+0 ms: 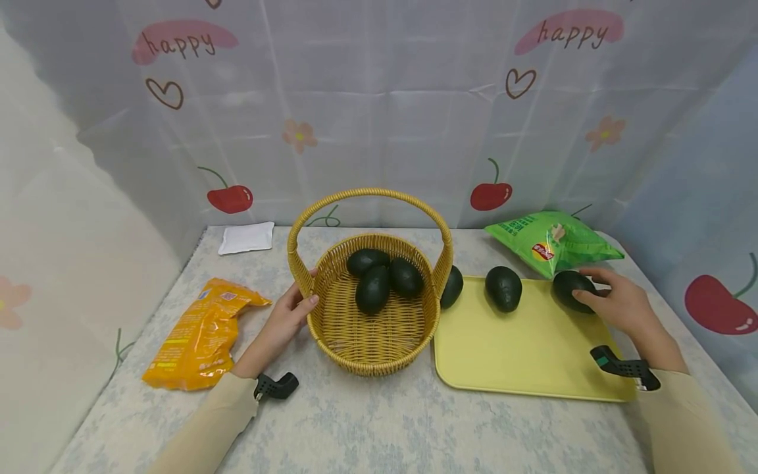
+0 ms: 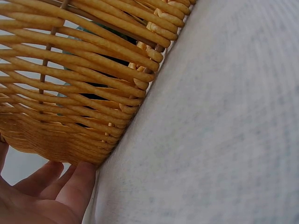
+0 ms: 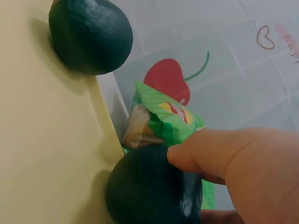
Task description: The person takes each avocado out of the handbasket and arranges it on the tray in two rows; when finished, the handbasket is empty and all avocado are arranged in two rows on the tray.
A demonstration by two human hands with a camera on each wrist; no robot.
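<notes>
A yellow wicker basket (image 1: 373, 365) with a tall hooped handle stands mid-table, three dark green avocados (image 1: 373, 289) inside toward its back. My left hand (image 1: 288, 317) holds the basket's left side, thumb at the rim; in the left wrist view its fingertips (image 2: 83, 179) touch the lower weave. On the yellow tray (image 1: 509, 362) to the right, my right hand (image 1: 622, 303) grips the rightmost avocado (image 1: 571, 289) between thumb and fingers. This avocado (image 3: 149, 191) sits at the tray's back edge in the right wrist view.
Another avocado (image 1: 503, 289) lies on the tray's back part, and one more (image 1: 453, 288) is partly hidden by the basket. A green chip bag (image 1: 553, 240) lies behind the tray. At left are an orange packet (image 1: 198, 339) and a white packet (image 1: 245, 238). Printed curtains stand behind.
</notes>
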